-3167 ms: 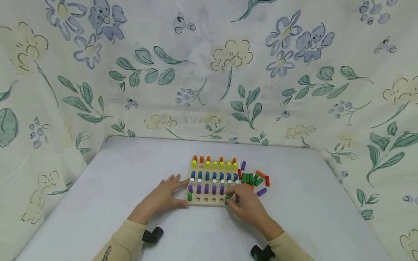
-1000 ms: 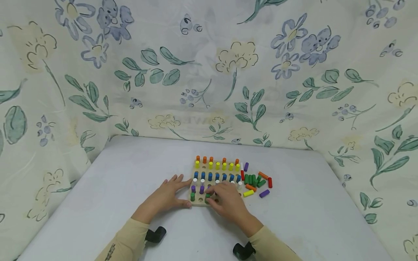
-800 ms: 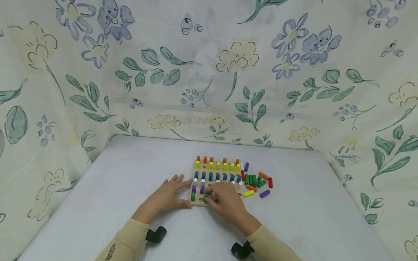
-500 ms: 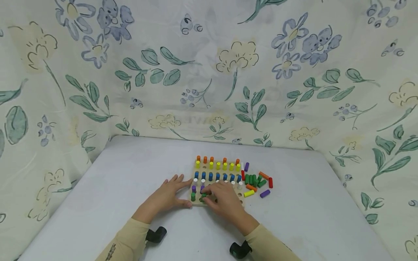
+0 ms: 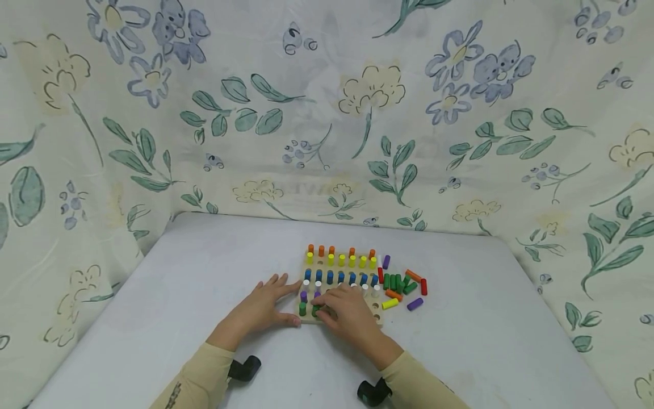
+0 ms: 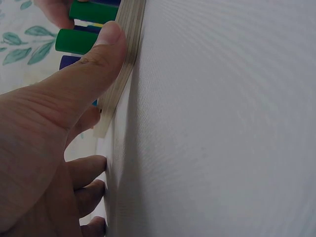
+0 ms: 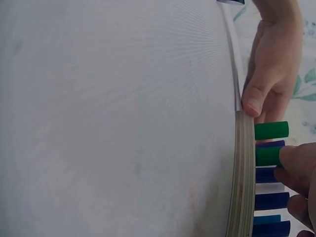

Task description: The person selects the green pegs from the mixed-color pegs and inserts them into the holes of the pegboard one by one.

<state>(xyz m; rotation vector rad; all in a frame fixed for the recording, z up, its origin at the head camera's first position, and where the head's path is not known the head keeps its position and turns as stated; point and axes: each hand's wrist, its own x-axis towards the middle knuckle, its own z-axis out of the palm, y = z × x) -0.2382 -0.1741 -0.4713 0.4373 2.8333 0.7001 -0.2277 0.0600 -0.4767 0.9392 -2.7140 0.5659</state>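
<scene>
A wooden pegboard (image 5: pixel 337 269) lies on the table with rows of orange, yellow, blue, white, purple and green pegs. My left hand (image 5: pixel 258 304) lies at its left side, fingers spread. The left thumb (image 6: pixel 101 59) presses the front edge near the corner, and the index fingertip touches the left side. My right hand (image 5: pixel 352 312) pinches a green peg (image 7: pixel 266 156) between thumb and fingers, upright at the front row's second hole from the left. Another green peg (image 5: pixel 302 309) stands in the front left corner hole. The right hand covers part of the purple and white rows.
Loose pegs lie right of the board: a cluster of green pegs (image 5: pixel 393 282), a yellow peg (image 5: pixel 390 304), a purple peg (image 5: pixel 415 304), a red peg (image 5: pixel 423 287) and orange ones. A floral cloth (image 5: pixel 327 113) hangs behind the white table (image 5: pixel 225 238).
My right hand has moved left along the front row with the green peg, from the board's right end to the second hole. The left hand has stayed at the board's left side.
</scene>
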